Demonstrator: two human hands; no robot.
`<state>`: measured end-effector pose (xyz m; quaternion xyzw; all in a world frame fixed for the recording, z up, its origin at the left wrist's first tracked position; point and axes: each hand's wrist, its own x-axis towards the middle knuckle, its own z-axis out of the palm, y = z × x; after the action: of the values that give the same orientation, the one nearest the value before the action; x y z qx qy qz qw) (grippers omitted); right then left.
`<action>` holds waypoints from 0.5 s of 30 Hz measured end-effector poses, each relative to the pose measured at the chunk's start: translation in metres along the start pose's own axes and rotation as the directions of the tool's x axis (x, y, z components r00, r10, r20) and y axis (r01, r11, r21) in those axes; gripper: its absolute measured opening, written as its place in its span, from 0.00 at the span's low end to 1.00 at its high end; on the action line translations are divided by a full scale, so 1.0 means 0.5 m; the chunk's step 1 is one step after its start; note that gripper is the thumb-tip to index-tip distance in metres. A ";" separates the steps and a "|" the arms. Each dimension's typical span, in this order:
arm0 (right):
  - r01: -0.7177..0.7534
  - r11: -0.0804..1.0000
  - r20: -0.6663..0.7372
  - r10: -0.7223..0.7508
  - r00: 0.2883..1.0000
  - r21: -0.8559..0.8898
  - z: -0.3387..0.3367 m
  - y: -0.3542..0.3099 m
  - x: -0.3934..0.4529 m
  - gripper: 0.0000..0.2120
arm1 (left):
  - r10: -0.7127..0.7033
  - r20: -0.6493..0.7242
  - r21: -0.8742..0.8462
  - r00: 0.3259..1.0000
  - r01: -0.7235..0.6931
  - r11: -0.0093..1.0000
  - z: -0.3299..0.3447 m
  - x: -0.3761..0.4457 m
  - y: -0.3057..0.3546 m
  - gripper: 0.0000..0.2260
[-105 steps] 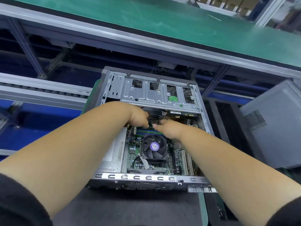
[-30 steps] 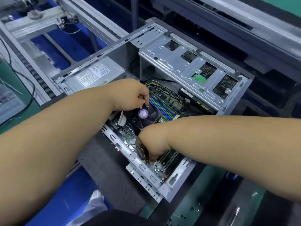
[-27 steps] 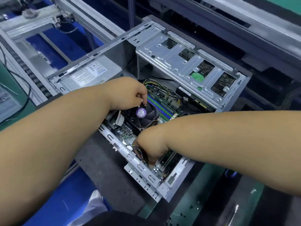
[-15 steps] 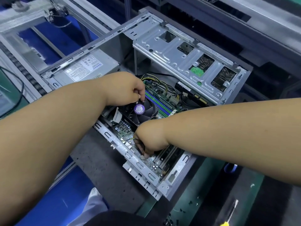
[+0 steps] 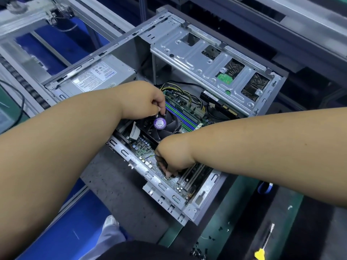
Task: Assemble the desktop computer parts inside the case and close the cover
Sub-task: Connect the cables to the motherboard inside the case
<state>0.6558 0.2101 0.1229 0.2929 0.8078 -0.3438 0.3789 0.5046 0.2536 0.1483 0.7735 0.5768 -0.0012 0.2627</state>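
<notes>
The open computer case (image 5: 197, 209) lies on its side on the desk (image 5: 120, 199), the left hand (image 5: 142, 102) curls its fingers by the round fan (image 5: 161, 124), and the right hand (image 5: 174, 156) pinches thin wires (image 5: 148, 157) over the green board (image 5: 142, 147).

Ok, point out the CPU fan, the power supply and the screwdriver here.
CPU fan (image 5: 160, 123): head view, on its purple hub sticker.
Power supply (image 5: 97, 76): head view, on its white label.
Screwdriver (image 5: 259, 254): head view, on its yellow handle.
</notes>
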 end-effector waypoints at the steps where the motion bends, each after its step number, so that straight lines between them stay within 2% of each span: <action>1: -0.002 0.999 0.014 0.001 1.000 0.033 0.000 -0.001 0.001 0.11 | -0.002 -0.003 -0.004 1.000 0.002 1.000 0.000 0.000 0.000 0.12; 3: 0.016 1.000 0.057 -0.017 0.998 0.022 0.000 0.004 0.001 0.09 | -0.004 -0.010 -0.013 1.000 0.004 1.000 0.000 0.001 0.000 0.12; 5: 0.035 0.999 0.061 -0.033 0.998 -0.031 -0.005 0.000 -0.006 0.03 | -0.002 -0.013 -0.019 1.000 0.002 1.000 0.000 0.001 -0.001 0.12; 8: 0.054 0.998 0.027 -0.053 0.998 -0.031 -0.001 0.006 -0.006 0.09 | -0.002 -0.024 -0.018 1.000 0.002 1.000 0.000 0.001 -0.002 0.12; 11: 0.024 0.999 -0.014 -0.023 1.000 0.048 0.001 0.004 -0.002 0.09 | 0.005 -0.035 -0.009 0.999 -0.005 1.000 0.002 0.002 -0.003 0.11; 15: -0.009 1.000 -0.048 0.008 0.999 -0.016 0.004 -0.006 0.000 0.11 | 0.012 -0.027 -0.010 1.000 -0.012 1.000 0.001 0.004 -0.005 0.11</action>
<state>0.6545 0.2065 0.1230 0.3013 0.8183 -0.3283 0.3630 0.5034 0.2556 0.1462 0.7755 0.5757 0.0137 0.2589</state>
